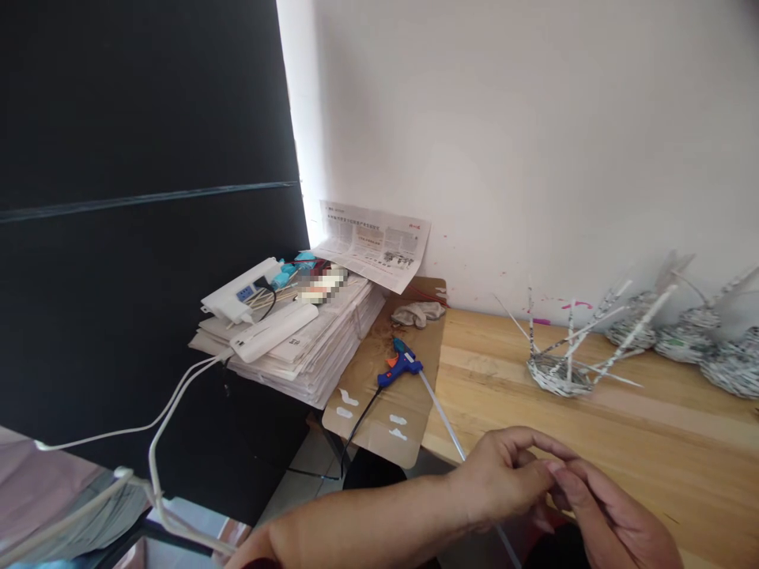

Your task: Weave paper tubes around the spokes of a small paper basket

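Observation:
My left hand (504,480) and my right hand (620,510) meet over the table's front edge, at the lower right. Their fingertips are pinched together and touch. Whatever they may hold is too small or hidden to make out. Left of them, a blue glue gun (402,363) with an orange trigger lies on a brown cardboard sheet (379,427). From its back a long translucent glue stick (442,412) runs toward my left hand and passes behind my forearm. Beyond my hands stands a small unfinished basket of rolled newspaper (557,378), its stakes pointing up and outward.
Several woven paper pieces (685,344) stand at the right by the wall. A newspaper stack (332,356) at left carries white power strips (276,332) and a loose newspaper sheet (379,241). A crumpled glove (418,314) lies on the cardboard. White cables (160,431) hang at left.

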### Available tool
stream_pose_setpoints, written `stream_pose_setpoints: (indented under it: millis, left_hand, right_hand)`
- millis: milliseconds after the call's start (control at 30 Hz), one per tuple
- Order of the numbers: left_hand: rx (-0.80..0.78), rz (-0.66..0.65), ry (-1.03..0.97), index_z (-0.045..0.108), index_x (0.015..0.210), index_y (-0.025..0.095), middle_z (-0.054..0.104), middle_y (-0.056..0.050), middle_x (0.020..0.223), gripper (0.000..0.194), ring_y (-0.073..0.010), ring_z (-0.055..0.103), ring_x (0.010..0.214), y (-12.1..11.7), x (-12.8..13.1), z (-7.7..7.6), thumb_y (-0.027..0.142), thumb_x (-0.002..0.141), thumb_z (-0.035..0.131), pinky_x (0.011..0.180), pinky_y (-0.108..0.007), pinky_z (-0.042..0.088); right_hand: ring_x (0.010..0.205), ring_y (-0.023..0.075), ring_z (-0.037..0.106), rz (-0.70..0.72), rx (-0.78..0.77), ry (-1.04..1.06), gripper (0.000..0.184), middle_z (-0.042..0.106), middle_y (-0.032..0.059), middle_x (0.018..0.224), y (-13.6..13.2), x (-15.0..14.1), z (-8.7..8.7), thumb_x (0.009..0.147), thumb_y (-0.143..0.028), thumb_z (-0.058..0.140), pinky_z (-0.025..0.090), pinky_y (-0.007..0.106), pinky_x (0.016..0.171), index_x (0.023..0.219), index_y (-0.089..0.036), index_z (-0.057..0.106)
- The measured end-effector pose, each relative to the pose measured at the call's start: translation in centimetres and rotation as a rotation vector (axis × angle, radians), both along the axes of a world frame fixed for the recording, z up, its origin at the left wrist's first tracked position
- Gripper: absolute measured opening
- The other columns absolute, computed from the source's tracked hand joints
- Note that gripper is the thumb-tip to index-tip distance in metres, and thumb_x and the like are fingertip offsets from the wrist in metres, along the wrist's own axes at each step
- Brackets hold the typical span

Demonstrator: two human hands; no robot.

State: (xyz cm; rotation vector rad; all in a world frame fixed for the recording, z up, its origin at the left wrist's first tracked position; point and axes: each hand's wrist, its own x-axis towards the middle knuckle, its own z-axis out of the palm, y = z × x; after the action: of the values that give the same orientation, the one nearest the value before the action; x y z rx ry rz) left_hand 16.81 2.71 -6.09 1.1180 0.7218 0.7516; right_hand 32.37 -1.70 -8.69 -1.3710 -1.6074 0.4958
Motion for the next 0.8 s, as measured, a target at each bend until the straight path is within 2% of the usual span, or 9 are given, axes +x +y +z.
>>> stream_pose_setpoints:
  millis: [67, 133, 200, 433, 567, 633, 700, 733, 800]
  left_hand:
    - [-0.09, -0.047, -0.063, 0.067, 0.123, 0.011, 0.057, 0.002, 0.057, 0.093, -0.0112, 0.051, 0.045, 0.0, 0.4, 0.1, 0.074, 0.056, 0.079, 0.049, -0.03, 0.05]
    - [-0.115, -0.063, -0.119, 0.064, 0.127, 0.011, 0.049, 0.007, 0.048, 0.099, -0.0097, 0.047, 0.04, -0.1, 0.8, 0.2, 0.076, 0.054, 0.081, 0.048, -0.031, 0.051]
    - [-0.127, -0.074, -0.179, 0.062, 0.131, 0.012, 0.044, 0.01, 0.043, 0.099, -0.0089, 0.044, 0.037, -0.3, 1.2, 0.0, 0.074, 0.056, 0.081, 0.048, -0.031, 0.052]
    - [-0.122, -0.013, -0.245, 0.068, 0.125, 0.013, 0.045, 0.008, 0.045, 0.084, -0.0088, 0.045, 0.037, -0.6, 2.7, -1.7, 0.07, 0.065, 0.08, 0.045, -0.028, 0.049]
    - [-0.096, 0.001, -0.24, 0.067, 0.124, 0.012, 0.046, 0.008, 0.047, 0.089, -0.0072, 0.041, 0.038, -0.6, 2.9, -1.6, 0.075, 0.062, 0.078, 0.046, -0.028, 0.048]
    - [-0.052, -0.058, -0.205, 0.063, 0.129, 0.013, 0.049, 0.008, 0.05, 0.094, -0.0079, 0.043, 0.04, -0.6, 2.5, -1.1, 0.077, 0.062, 0.077, 0.048, -0.027, 0.048]
    - [0.048, -0.122, -0.156, 0.06, 0.132, 0.014, 0.052, 0.006, 0.055, 0.09, -0.0088, 0.048, 0.046, -0.6, 1.8, -0.4, 0.075, 0.068, 0.074, 0.052, -0.025, 0.046]
    - [0.12, -0.117, -0.134, 0.062, 0.128, 0.014, 0.052, 0.005, 0.057, 0.082, -0.0089, 0.049, 0.049, -0.4, 1.4, -0.1, 0.073, 0.073, 0.071, 0.054, -0.025, 0.044]
    - [0.268, -0.025, -0.076, 0.069, 0.11, 0.012, 0.052, 0.002, 0.061, 0.062, -0.0089, 0.048, 0.054, 0.2, 0.5, 0.4, 0.068, 0.085, 0.062, 0.058, -0.024, 0.04]
  right_hand:
    - [0.063, 0.0177, 0.073, 0.013, 0.038, 0.004, 0.03, 0.077, 0.0024, 0.078, -0.3, -0.3, 0.6, 0.096, -0.045, 0.053, 0.057, 0.018, 0.056, 0.091, -0.023, 0.073]
    - [0.056, 0.0164, 0.069, 0.0, 0.076, 0.017, 0.031, 0.072, 0.0014, 0.067, -0.5, -0.7, 1.2, 0.098, -0.043, 0.049, 0.055, 0.019, 0.052, 0.086, -0.023, 0.069]
    - [0.052, 0.0162, 0.066, -0.026, 0.103, 0.052, 0.033, 0.068, 0.0013, 0.062, -0.7, -1.1, 1.6, 0.099, -0.043, 0.046, 0.053, 0.019, 0.049, 0.084, -0.023, 0.067]
    - [0.045, 0.0154, 0.06, -0.029, 0.072, 0.151, 0.034, 0.062, 0.0, 0.056, -0.9, -1.5, 1.6, 0.1, -0.048, 0.046, 0.05, 0.021, 0.043, 0.081, -0.024, 0.06]
    - [0.043, 0.0153, 0.057, -0.002, 0.035, 0.205, 0.034, 0.059, -0.0013, 0.053, -0.8, -1.6, 2.0, 0.1, -0.048, 0.045, 0.049, 0.022, 0.041, 0.08, -0.024, 0.058]
    - [0.042, 0.0146, 0.056, -0.014, 0.043, 0.162, 0.035, 0.058, -0.0016, 0.052, -0.6, -1.2, 2.1, 0.099, -0.047, 0.046, 0.048, 0.022, 0.041, 0.074, -0.024, 0.057]
    - [0.045, 0.0149, 0.058, -0.067, 0.076, 0.076, 0.034, 0.059, -0.0008, 0.054, -0.3, -0.3, 1.9, 0.098, -0.045, 0.048, 0.049, 0.022, 0.046, 0.072, -0.024, 0.056]
    - [0.049, 0.0157, 0.061, -0.104, 0.095, 0.027, 0.033, 0.062, 0.0, 0.057, -0.2, 0.4, 1.7, 0.097, -0.044, 0.048, 0.05, 0.023, 0.049, 0.073, -0.024, 0.057]
    - [0.061, 0.0185, 0.067, -0.195, 0.114, -0.067, 0.03, 0.067, 0.0027, 0.066, 0.1, 2.3, 0.9, 0.096, -0.044, 0.048, 0.053, 0.026, 0.057, 0.077, -0.024, 0.059]
